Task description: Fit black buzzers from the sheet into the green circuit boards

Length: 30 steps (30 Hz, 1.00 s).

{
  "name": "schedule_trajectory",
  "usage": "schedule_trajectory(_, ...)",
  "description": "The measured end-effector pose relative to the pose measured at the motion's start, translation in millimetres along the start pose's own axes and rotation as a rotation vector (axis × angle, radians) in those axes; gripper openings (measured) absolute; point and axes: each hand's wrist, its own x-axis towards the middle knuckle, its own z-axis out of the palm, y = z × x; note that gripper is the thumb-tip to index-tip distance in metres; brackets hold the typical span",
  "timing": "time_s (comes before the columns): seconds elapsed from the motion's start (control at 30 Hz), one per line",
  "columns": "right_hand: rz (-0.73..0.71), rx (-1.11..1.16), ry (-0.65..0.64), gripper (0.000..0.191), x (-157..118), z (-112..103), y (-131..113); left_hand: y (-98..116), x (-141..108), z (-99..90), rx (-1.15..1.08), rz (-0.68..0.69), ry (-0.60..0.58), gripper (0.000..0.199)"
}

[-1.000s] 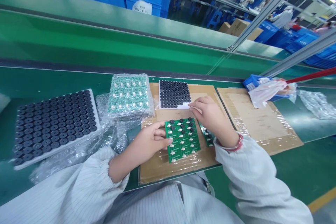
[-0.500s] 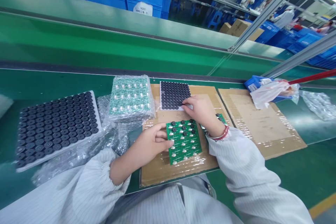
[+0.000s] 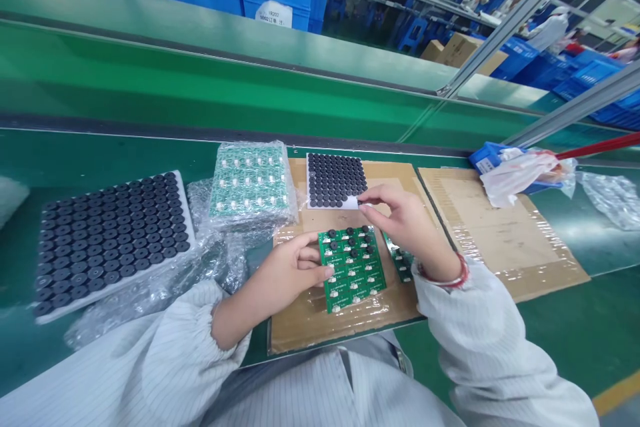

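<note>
My left hand (image 3: 295, 268) grips the left edge of a green circuit board panel (image 3: 345, 275), tilted above the cardboard. Several black round buzzers (image 3: 351, 242) sit in its upper rows; white connectors dot the panel. Beyond it lies a white foam sheet (image 3: 351, 203) packed with black buzzers, a bare strip showing at its near right corner. At that corner my right hand (image 3: 407, 223) has thumb and forefinger pinched on a small dark piece, seemingly a buzzer, mostly hidden by the fingertips. Partly under my right hand, a second panel (image 3: 403, 265) rests on the cardboard.
A bubble-wrapped stack of circuit boards (image 3: 250, 180) stands left of the foam sheet. Farther left is a larger foam sheet (image 3: 187, 210) of buzzers on bubble wrap (image 3: 150, 297). Another cardboard sheet (image 3: 495, 227) and a blue bin (image 3: 487, 155) with plastic bags are at right.
My right hand has shifted slightly right, off the foam sheet's near corner, where bare white now shows. My left hand keeps hold of the panel, almost unmoved.
</note>
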Motion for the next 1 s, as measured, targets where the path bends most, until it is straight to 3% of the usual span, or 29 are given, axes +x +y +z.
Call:
schedule_trajectory(0.17,0.072,0.247,-0.075,0.01,-26.5,-6.4,-19.4,4.2,0.4,1.7,-0.002,0.007,-0.029,0.053)
schedule_trajectory(0.3,0.113,0.358,-0.04,0.011,-47.0,3.5,-24.5,7.2,-0.4,2.3,0.007,-0.007,-0.038,0.053)
schedule_trajectory(0.73,-0.143,-0.046,0.053,0.017,-66.8,33.4,-43.5,7.4,-1.5,3.7,-0.01,-0.004,-0.042,0.066)
schedule_trajectory(1.0,-0.181,-0.185,0.034,0.016,-65.7,43.1,-48.7,6.5,1.1,4.3,-0.012,0.012,-0.055,0.06)
